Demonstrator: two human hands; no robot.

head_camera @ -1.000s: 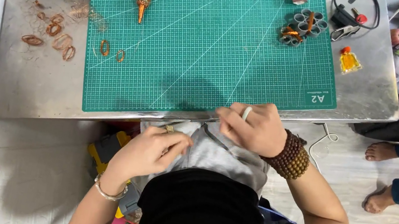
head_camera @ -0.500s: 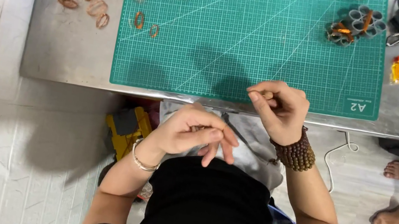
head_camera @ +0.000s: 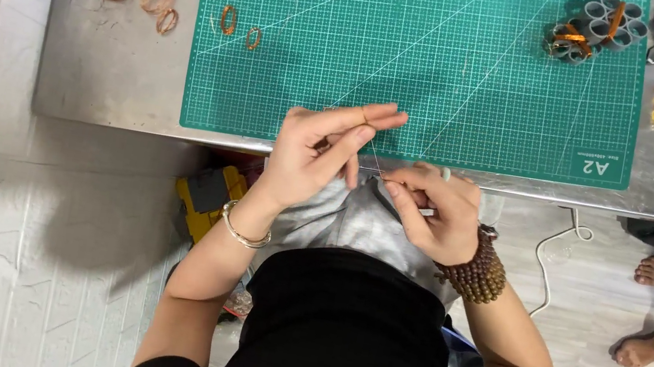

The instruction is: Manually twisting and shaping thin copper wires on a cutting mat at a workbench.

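Only 1 view: head cam, sitting above the person & pointing nearly straight down. It's taking in the torso and lap at the bottom, both forearms mid-frame, the metal table [head_camera: 94,80] w/ green cutting mat [head_camera: 470,83] filling the top. Fairly close: the left hand [head_camera: 314,154] and right hand [head_camera: 434,211] are sitting near centre. Table's far edge is getting cropped; floor is showing on both sides.
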